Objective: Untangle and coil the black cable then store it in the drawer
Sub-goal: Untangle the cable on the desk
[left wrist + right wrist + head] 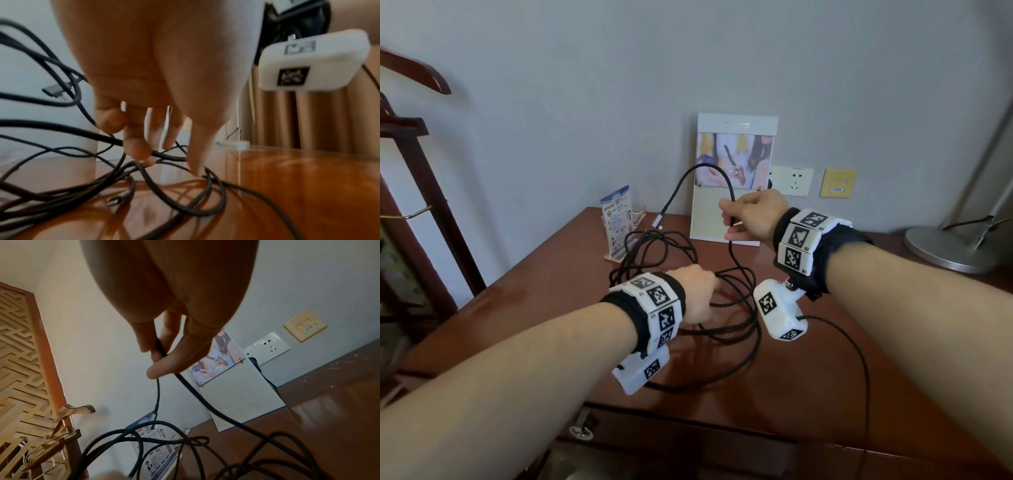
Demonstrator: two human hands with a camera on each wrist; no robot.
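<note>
The long black braided cable (729,219) lies mostly as a loose tangle of overlapping loops on the glossy reddish-brown wooden desk (544,301). The right hand (751,217) is raised above the desk, thumb and fingers pinching a strand near one end; that end arcs up and over, and its silver metal plug (658,222) dangles free. The left hand (698,294) is down in the tangle, fingertips (136,151) curled round a strand, per the left wrist view.

Risks, as judgement: pulling upward while loops still cross could cinch a knot. The swinging plug could strike the clear acrylic leaflet stand (618,222) or the upright white photo board (734,178) just behind. The thin black wire (859,359) from the wrist camera could get caught in the loops. A drawer front (688,442) shows below the desk edge, seemingly closed.

Writing: leaflet print is too small to read; wristbands carry black-and-white square marker codes only.
</note>
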